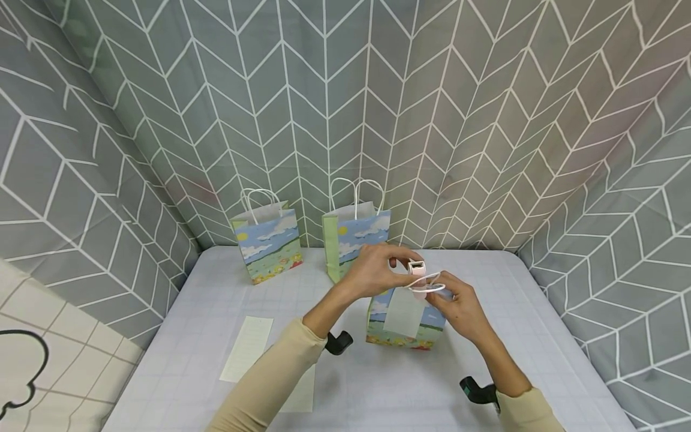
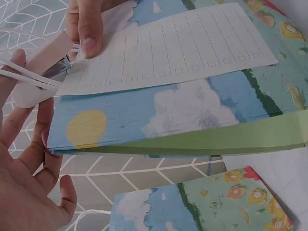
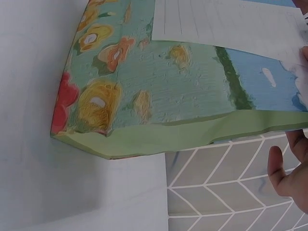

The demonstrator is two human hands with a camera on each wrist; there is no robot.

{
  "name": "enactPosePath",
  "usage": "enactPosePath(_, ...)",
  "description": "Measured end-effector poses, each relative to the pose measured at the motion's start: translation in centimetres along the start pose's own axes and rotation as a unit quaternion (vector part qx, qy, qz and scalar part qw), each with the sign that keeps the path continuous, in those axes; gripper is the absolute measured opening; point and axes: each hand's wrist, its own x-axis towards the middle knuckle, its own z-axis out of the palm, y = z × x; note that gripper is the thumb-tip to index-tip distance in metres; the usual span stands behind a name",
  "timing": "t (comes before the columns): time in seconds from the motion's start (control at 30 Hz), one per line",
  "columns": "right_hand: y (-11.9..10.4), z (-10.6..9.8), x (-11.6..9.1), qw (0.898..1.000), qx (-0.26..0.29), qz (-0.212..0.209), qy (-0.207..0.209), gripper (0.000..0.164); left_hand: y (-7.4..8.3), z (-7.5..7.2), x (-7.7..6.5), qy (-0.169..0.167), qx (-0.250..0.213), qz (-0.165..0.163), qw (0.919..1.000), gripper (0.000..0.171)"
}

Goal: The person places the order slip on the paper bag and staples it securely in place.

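Note:
A small pink and white stapler [image 1: 417, 270] is gripped in my left hand [image 1: 378, 270]; the left wrist view shows the stapler [image 2: 41, 67] at the top edge of a painted paper bag [image 1: 430, 333]. Whether its jaws are pressed together is hard to tell. A lined checklist slip [image 1: 403, 312] lies against the bag's front, its upper end beside the stapler. My right hand [image 1: 459, 303] pinches the slip and the bag's top, thumb on the paper. White cord handles [image 2: 29, 77] loop around the stapler. In the right wrist view the bag's base [image 3: 96, 106] fills the left side.
Two similar bags with white handles stand at the back, one on the left [image 1: 270, 246] and one in the middle [image 1: 364, 231]. Lined slips [image 1: 248, 348] lie on the white table [image 1: 183, 360] at the front left. A patterned curtain [image 1: 345, 108] hangs behind.

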Motion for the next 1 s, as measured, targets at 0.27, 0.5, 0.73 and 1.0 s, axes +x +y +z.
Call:
enactPosePath(0.27, 0.0, 0.1, 0.1, 1.000, -0.007, -0.012, 0.017, 0.014, 0.1, 0.2, 0.1, 0.003, 0.044, 0.006, 0.9990, 0.029)
enactPosePath(0.5, -0.1, 0.1, 0.1, 1.000, -0.019, -0.008, 0.013, 0.011, 0.0, 0.3, 0.2, -0.002, 0.063, -0.003, 0.9980, 0.031)
enactPosePath(0.73, 0.9, 0.3, 0.3, 1.000, -0.025, -0.003, 0.007, 0.011, 0.1, 0.2, 0.2, -0.006, 0.101, 0.015, 0.9948, 0.038)
enactPosePath(1.0, 3.7, 0.7, 0.4, 1.000, -0.030, 0.003, 0.000, 0.014, 0.0, -0.1, 0.2, -0.016, 0.128, 0.032, 0.9912, 0.040)
